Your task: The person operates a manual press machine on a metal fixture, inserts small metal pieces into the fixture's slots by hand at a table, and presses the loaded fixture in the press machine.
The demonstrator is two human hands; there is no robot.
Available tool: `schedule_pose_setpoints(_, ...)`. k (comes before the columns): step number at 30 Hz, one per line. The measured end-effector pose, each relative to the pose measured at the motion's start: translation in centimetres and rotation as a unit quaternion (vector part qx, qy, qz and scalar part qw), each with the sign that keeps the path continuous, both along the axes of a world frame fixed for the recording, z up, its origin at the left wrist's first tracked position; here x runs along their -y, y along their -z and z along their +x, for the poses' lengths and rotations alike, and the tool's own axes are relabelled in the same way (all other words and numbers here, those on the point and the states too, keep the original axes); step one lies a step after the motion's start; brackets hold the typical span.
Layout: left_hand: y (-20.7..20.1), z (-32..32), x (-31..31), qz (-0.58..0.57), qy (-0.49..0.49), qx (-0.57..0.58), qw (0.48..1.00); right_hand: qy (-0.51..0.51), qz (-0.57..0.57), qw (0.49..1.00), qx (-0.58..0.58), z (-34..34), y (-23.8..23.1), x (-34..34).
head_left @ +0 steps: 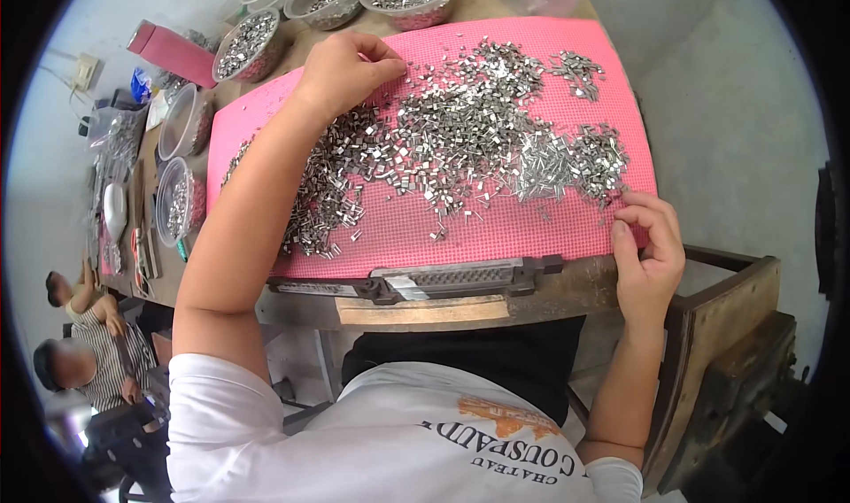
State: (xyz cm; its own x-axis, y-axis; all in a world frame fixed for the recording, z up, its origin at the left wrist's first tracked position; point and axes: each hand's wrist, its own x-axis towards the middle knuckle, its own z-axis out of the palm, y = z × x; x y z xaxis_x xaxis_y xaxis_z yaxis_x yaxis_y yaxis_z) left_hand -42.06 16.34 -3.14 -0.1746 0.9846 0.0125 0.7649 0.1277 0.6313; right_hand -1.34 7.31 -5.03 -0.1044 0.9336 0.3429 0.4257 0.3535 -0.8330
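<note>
Workshop: small silvery metal pieces (469,104) lie on a textured pink mat (571,233) and in round clear plastic tubs (434,14).

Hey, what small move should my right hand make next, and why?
Perhaps shift the right hand slightly left, fingers first, toward the small metal pieces: it sits beside the pile's right end, on the pink mat's near right edge, its fingers looking slightly parted. The left hand is across the pile's far side.

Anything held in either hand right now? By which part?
Cannot tell for either. The left hand and right hand curl at the pink mat, but anything pinched would be too small to make out.
</note>
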Motion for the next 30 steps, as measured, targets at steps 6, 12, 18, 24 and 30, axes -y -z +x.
schedule_pose_setpoints(6,-1.5,1.1,1.3,0.057,0.033,-0.160,0.985,-0.020,0.055,0.997,0.056,-1.0,-0.5,-0.1)
schedule_pose_setpoints(12,-1.8,3.0,2.1,0.082,0.070,-0.257,0.960,-0.008,0.064,0.995,0.075,-1.7,-0.5,0.2)
schedule_pose_setpoints(18,-4.6,5.6,6.5,0.100,0.083,0.061,0.990,-0.017,0.068,0.993,0.094,-1.8,-0.8,0.2)
schedule_pose_setpoints(24,-6.2,10.3,15.4,-0.011,0.101,0.181,0.978,-0.051,0.182,0.975,0.116,-3.6,-0.2,2.9)
schedule_pose_setpoints(30,-4.1,12.8,19.1,0.094,0.172,0.060,0.979,-0.146,0.160,0.975,0.046,-6.7,0.6,5.8)
